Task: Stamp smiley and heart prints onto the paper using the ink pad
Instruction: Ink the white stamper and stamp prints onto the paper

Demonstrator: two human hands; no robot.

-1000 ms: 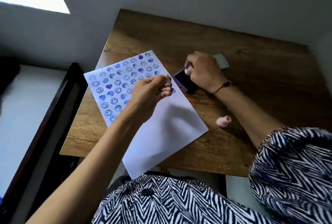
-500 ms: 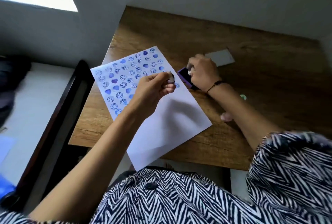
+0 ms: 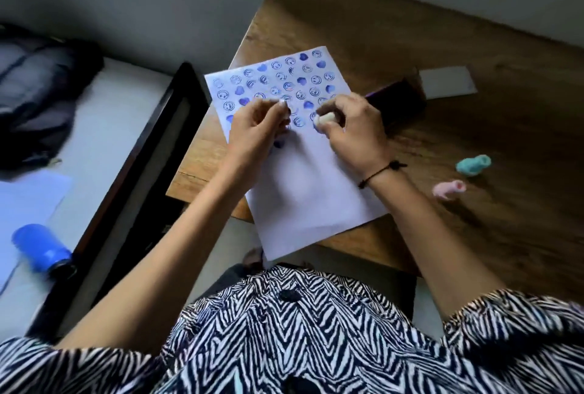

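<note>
A white paper (image 3: 311,191) lies on the wooden table (image 3: 474,30), its upper half filled with rows of blue smiley and heart prints. My left hand (image 3: 259,128) pinches a small pale stamp (image 3: 285,106) over the printed rows. My right hand (image 3: 354,131) grips a white stamp (image 3: 325,118) whose end rests on the paper by the lowest row of prints. The dark purple ink pad (image 3: 395,99) sits open just right of the paper, behind my right hand.
A white lid or card (image 3: 447,82) lies beside the ink pad. A teal stamp (image 3: 474,165) and a pink stamp (image 3: 448,188) lie on the table to the right. Left of the table are a blue bottle (image 3: 42,251) and a dark bag (image 3: 41,90).
My right hand has left the ink pad and brought its stamp down onto the paper beside my left hand. The view has swung left and down.
</note>
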